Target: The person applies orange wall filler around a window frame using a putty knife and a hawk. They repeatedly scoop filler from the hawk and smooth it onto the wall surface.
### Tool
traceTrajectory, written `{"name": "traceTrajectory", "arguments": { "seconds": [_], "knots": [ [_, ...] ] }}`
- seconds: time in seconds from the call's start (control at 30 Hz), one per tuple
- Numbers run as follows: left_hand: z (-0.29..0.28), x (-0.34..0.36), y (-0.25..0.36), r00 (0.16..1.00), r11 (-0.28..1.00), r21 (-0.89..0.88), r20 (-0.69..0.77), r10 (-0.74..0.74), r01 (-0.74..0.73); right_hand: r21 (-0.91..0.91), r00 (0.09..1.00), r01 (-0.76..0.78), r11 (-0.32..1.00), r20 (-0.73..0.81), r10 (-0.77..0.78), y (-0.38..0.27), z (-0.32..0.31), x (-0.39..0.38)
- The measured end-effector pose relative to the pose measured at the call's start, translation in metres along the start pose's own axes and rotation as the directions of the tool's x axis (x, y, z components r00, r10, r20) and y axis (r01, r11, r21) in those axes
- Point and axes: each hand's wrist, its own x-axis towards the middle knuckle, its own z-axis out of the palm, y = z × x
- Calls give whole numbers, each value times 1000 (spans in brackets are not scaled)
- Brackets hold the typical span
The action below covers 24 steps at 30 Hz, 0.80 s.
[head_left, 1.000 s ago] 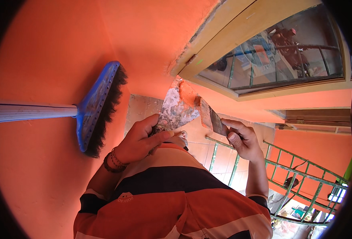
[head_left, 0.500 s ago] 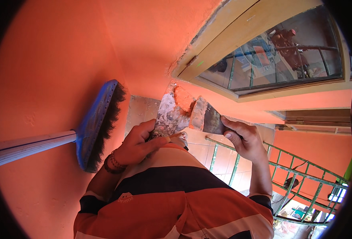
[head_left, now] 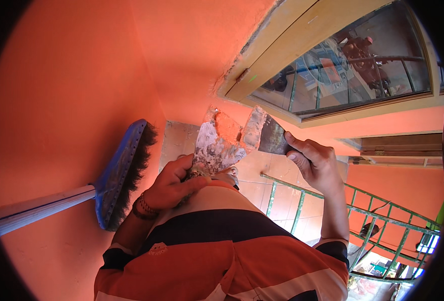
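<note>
My left hand [head_left: 169,185] is closed round a wide putty knife [head_left: 209,153] held blade up in front of my body. Its blade is smeared with whitish and dark residue, and a lump of orange filler [head_left: 228,128] lies across its upper part. From the right, my right hand [head_left: 314,160] pinches a second, darker putty knife [head_left: 274,136] between thumb and fingers. A band of pinkish filler [head_left: 254,128] coats that blade's edge, which is at the right side of the orange lump. Whether the two blades touch is hard to see.
A blue broom [head_left: 119,175] with dark bristles stands out at my left along the orange wall [head_left: 71,110]. Ahead and right is a wood-framed window [head_left: 262,65] with rough edges. A green metal railing [head_left: 298,213] or ladder-like frame lies at lower right, above floor tiles.
My right hand and its putty knife have shifted slightly right and up in the picture. The filler-coated edge now sits higher beside the lump. Both hands keep their grip.
</note>
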Motion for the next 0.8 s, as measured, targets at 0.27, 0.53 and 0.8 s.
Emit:
{"name": "traceTrajectory", "arguments": {
  "seconds": [0.27, 0.53, 0.8],
  "knots": [
    [2, -11, 7, 998, 1000, -17, 53, 18, -17, -231, 988, -153, 961, -34, 149, 2, -8, -5],
    [9, -3, 6, 998, 998, 53, -60, 18, -15, 243, 970, -240, 940, 24, 241, -7, -33, -18],
    [5, -6, 7, 994, 985, 170, -107, -21, 39, -244, 989, -73, 967, 104, 101, -50, -42, 4]
  ]
}}
